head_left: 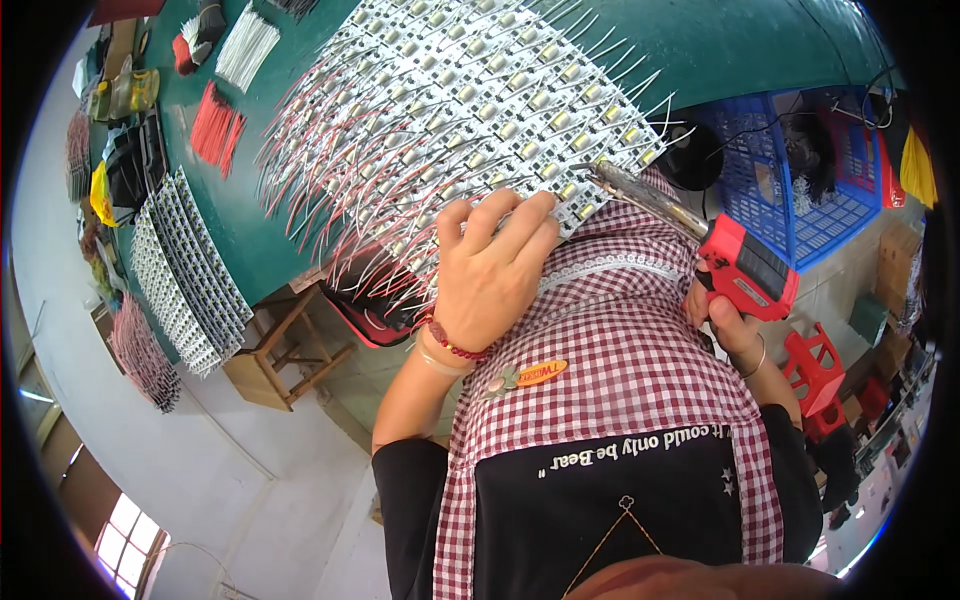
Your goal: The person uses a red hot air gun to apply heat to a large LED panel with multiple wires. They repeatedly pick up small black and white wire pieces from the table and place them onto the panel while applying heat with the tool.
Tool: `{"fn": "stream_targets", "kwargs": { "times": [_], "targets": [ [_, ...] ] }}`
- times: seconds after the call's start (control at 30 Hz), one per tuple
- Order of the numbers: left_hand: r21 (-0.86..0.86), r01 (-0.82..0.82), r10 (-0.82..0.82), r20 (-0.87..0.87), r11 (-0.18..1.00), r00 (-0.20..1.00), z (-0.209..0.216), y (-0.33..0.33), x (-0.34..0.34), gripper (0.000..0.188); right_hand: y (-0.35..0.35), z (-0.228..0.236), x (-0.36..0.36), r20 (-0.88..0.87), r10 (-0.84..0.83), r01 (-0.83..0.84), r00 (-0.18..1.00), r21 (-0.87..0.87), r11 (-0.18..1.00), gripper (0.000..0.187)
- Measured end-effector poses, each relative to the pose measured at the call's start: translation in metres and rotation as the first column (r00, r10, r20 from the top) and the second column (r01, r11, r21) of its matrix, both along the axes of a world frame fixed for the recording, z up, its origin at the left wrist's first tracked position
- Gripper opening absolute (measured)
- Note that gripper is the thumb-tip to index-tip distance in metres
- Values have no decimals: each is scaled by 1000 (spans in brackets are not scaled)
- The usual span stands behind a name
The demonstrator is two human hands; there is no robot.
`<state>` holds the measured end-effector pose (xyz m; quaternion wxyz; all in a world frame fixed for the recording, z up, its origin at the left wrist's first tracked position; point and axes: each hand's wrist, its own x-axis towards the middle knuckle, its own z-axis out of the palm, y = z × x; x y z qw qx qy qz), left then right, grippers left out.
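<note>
A large white panel of small circuit boards (500, 110) lies at the table's near edge, with rows of yellowish components. Red and white wires (340, 200) bristle from its left side, and pale wires stand along its right edge. My left hand (497, 262) rests at the panel's near edge, fingers curled together onto it; the thumb and anything pinched are hidden. A red and black soldering gun (748, 268) is gripped by its handle in my right hand (735, 325). Its long metal tip reaches the panel's lower right corner, a little right of my left fingertips.
On the green table (270, 240) lie bundles of red wires (216, 130) and white wires (247, 48). More wired board panels (190, 275) sit at the left. A blue plastic basket (830, 225) stands right, beyond a red stool (812, 370). A wooden stool (290, 350) stands below the table.
</note>
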<state>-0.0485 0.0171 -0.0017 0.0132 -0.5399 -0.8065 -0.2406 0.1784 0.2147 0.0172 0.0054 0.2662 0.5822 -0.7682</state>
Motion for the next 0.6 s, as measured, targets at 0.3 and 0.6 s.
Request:
{"fn": "stream_targets", "kwargs": {
  "times": [0.3, 0.6],
  "targets": [
    [321, -351, 309, 176, 880, 935, 12, -28, 0, 22, 1, -3, 5, -20, -24, 23, 1000, -21, 1000, 50],
    [181, -68, 40, 154, 981, 987, -7, -18, 37, 19, -2, -3, -18, -121, -61, 60, 991, -15, 998, 54]
  ]
}}
